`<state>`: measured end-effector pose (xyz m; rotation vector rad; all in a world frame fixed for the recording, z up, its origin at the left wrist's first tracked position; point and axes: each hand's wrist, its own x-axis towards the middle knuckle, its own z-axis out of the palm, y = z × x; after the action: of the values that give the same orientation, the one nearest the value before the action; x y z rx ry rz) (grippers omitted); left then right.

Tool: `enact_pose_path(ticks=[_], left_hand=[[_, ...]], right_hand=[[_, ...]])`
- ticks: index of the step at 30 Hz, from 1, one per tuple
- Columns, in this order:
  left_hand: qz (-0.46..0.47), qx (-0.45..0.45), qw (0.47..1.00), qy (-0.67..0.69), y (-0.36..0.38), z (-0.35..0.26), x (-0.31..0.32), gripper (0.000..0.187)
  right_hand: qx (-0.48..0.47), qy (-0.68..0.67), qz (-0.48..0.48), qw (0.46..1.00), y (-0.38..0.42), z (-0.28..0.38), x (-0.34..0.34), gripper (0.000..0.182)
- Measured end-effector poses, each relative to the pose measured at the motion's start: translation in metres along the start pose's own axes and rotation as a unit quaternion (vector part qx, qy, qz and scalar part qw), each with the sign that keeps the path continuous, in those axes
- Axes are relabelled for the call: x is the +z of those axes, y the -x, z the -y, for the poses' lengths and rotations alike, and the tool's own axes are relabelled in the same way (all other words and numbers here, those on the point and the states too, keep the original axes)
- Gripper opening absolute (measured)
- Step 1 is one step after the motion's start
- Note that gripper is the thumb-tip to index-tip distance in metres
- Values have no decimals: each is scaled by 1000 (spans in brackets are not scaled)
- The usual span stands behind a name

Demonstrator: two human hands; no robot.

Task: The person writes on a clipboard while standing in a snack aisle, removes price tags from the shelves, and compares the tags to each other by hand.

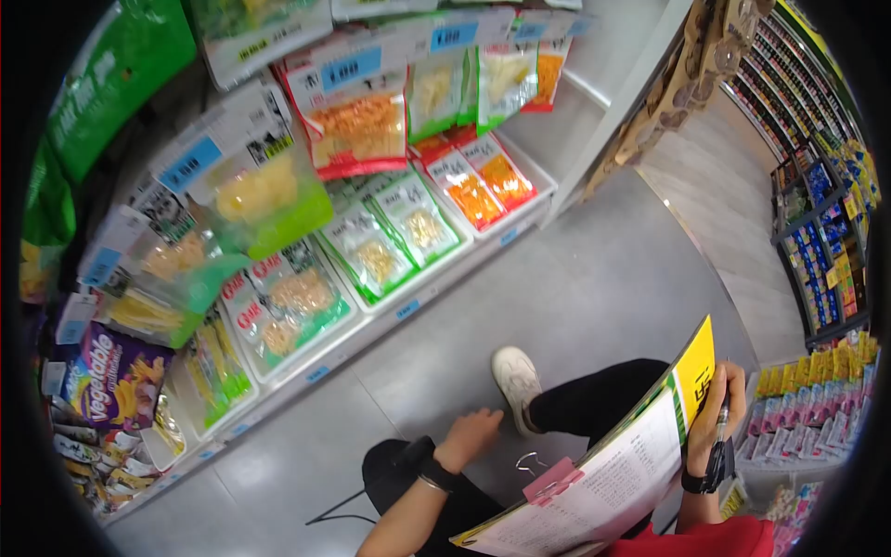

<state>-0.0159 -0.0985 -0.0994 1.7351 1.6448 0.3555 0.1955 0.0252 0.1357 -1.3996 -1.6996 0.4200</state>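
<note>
We see the right hand (719, 408) gripping the papers (608, 464), near right, pink clip (554, 481) on their left edge; our left hand (471, 436) hangs past a dark knee (385, 473), open or closed we can't tell; a white shoe (515, 382) sits before the shelf (364, 340), and far left a purple bag (121, 376) reads "vegetable"

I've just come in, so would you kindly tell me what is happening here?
A person beside a shelf of packaged snacks holds papers in the right hand, along with what looks like a pen. A pink clip sits on the papers' edge. The left hand is away from the shelf, with nothing visible in it.
</note>
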Motion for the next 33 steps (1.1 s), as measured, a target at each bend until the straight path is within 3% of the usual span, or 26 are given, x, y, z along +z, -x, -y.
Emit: enact_pose_path(ticks=[5, 12, 14, 19, 27, 29, 30, 31, 32, 33], left_hand=[[-1, 4, 1000, 20, -1, 15, 14, 31], [92, -61, 993, 31, -3, 14, 9, 33], [58, -24, 993, 95, -6, 35, 34, 32], [61, 2, 986, 157, -1, 30, 24, 27], [129, 66, 976, 162, -10, 69, 36, 24], [42, 60, 975, 209, -31, 148, 144, 33], [64, 54, 976, 203, -24, 109, 90, 32], [67, 37, 974, 212, -22, 81, 48, 32], [59, 21, 973, 222, -21, 66, 25, 31], [50, 8, 970, 237, -19, 52, 5, 31]], right_hand=[[-13, 21, 11, 1000, -3, 6, 3, 21], [-7, 4, 12, 1000, -2, 7, 4, 20], [-24, 4, 9, 1000, -2, 7, 6, 19], [-18, 6, 26, 999, -4, 13, 7, 17], [-6, -17, 69, 997, -14, 28, 32, 21], [-56, -65, 29, 996, -20, 23, 47, 17], [19, -49, 148, 988, -22, 29, 38, 25], [18, -73, 180, 981, -25, 41, 45, 27], [-54, -80, 224, 970, -30, 45, 51, 28], [92, -84, 336, 934, -40, 71, 54, 30]])
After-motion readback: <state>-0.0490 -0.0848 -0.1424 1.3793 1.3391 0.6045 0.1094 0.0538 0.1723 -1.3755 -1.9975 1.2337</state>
